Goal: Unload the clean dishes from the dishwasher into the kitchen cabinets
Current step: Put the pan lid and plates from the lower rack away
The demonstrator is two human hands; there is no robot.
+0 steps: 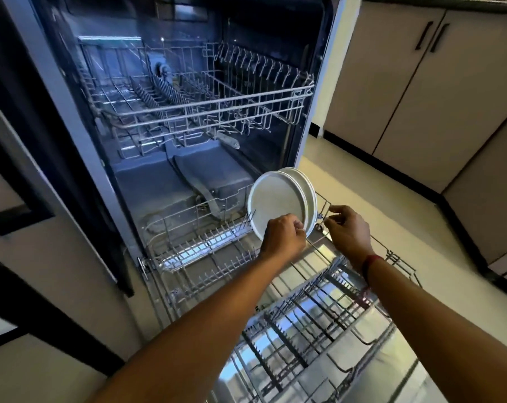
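From my remote seat I look into an open dishwasher (165,117), its dark tub lit bluish. At the far left I see a pale panel with dark trim (19,216) beside the machine. Inside, the upper rack (205,106) sits partly slid out and I see no dishes in it. Below it, the lower rack (217,257) is pulled forward over the lowered door (348,359), whose shiny inner face mirrors the wires.

Near the rack's far right corner, two white plates (275,202) stand on edge, tilted, one close behind the other. My left hand (284,237) is curled at the lower rim of the front plate, fingers bunched and pinching that rim; I cannot tell whether it also grips the rear plate. The left forearm runs down to the bottom edge of the view.

Just right of the plates, my right hand (348,231) is at the rack's right edge, thumb and fingertips drawn together around a thin upright wire (329,212) of the rack; it does not touch the plates. A red thread band (370,263) circles that wrist.

Further right, the pale floor (362,184) runs to a row of beige lower cabinets (420,91) with dark bar handles (431,36), closed, along the far right side under a dark worktop edge.
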